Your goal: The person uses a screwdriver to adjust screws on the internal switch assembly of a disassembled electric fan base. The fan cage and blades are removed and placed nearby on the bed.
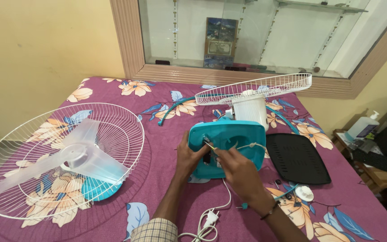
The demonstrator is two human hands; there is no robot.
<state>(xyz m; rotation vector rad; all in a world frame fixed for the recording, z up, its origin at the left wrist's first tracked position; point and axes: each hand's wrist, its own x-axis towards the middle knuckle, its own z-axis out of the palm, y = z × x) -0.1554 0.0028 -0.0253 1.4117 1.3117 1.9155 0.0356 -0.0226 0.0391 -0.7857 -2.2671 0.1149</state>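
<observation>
**Fan base on the bench: handling notes**

Setting: a bed or table covered in a magenta floral cloth [157,134], yellow wall behind, glass-fronted wooden cabinet [256,36] across the top of the frame.

Thing in hand: the teal plastic fan base housing [240,136], centre of frame, with a white motor casing [249,112] and a white wire rear guard [254,88] attached above it. Judged: rigid moulded shell, light to moderate weight, top-heavy with the motor on; smooth sides could slip. Best held by the housing's outer edges, not by the thin guard wires or the loose white cord [251,146] tied across it, which look easy to bend or strain.

Left hand [189,157]: lies against the housing's left edge, fingers curled onto its face, steadying it. Right hand [240,172]: just below the housing, fingers pinched on a slim screwdriver [210,145] whose tip meets the face.

Around: white wire front guard holding a translucent three-blade propeller [75,154] at left; black plastic cover plate [297,157] at right; white power plug [210,218] at bottom centre.
</observation>
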